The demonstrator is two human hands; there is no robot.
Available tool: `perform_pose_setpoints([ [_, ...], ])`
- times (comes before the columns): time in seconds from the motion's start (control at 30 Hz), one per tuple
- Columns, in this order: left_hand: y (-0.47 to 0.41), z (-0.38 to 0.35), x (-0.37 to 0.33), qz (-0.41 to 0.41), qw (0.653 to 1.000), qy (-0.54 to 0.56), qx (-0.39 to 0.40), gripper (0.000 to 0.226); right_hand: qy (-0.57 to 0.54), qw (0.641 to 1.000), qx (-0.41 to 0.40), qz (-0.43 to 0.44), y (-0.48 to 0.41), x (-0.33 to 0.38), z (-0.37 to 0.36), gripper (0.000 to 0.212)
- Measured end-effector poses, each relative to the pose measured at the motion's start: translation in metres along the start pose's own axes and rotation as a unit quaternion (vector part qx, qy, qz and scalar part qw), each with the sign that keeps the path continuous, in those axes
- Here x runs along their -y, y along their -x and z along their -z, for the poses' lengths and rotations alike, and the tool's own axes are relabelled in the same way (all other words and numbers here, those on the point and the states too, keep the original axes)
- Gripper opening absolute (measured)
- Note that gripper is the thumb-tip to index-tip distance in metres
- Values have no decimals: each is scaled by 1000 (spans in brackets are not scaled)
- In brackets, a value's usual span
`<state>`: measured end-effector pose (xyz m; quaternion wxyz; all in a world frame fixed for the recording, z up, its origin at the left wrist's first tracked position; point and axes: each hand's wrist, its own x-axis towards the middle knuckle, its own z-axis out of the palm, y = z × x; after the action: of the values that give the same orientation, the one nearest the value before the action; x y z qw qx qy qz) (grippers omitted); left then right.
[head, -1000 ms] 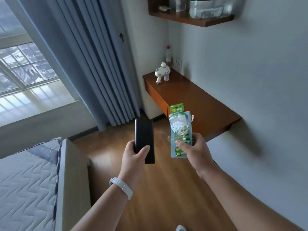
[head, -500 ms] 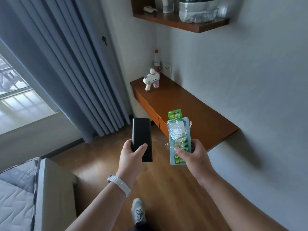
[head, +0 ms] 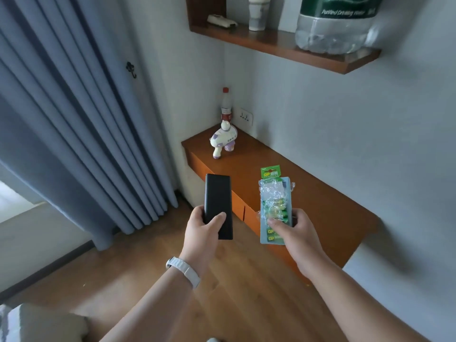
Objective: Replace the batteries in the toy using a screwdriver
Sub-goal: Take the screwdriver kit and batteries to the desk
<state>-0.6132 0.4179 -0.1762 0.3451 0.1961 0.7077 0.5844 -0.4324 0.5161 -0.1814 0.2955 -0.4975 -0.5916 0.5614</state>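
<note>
A white and purple toy gun (head: 223, 141) stands at the far corner of a wooden wall desk (head: 308, 196). My left hand (head: 203, 230) grips a flat black case (head: 218, 203), held upright in front of me. My right hand (head: 294, 233) holds a green pack of batteries (head: 272, 206) in torn clear wrap, thumb on its front. Both hands hover in front of the desk's near end, well short of the toy. No screwdriver is visible.
A red-capped bottle (head: 226, 104) and a wall socket (head: 246, 116) sit behind the toy. A wall shelf (head: 283, 48) above carries a large water jug (head: 338, 23). Blue curtains (head: 74, 119) hang at left. A bed corner (head: 37, 324) shows bottom left.
The view has moved closer to the desk and turned right; the window and bed have slid out of view. Both hands keep the same hold on the black case and the battery pack.
</note>
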Motion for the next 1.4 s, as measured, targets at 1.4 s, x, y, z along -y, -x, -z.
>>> perform_pose_setpoints([
  [1.4,-338,-172,-6,105,939,-234,227,16,-78,964,-130,-220,-285,-54,-16,34],
])
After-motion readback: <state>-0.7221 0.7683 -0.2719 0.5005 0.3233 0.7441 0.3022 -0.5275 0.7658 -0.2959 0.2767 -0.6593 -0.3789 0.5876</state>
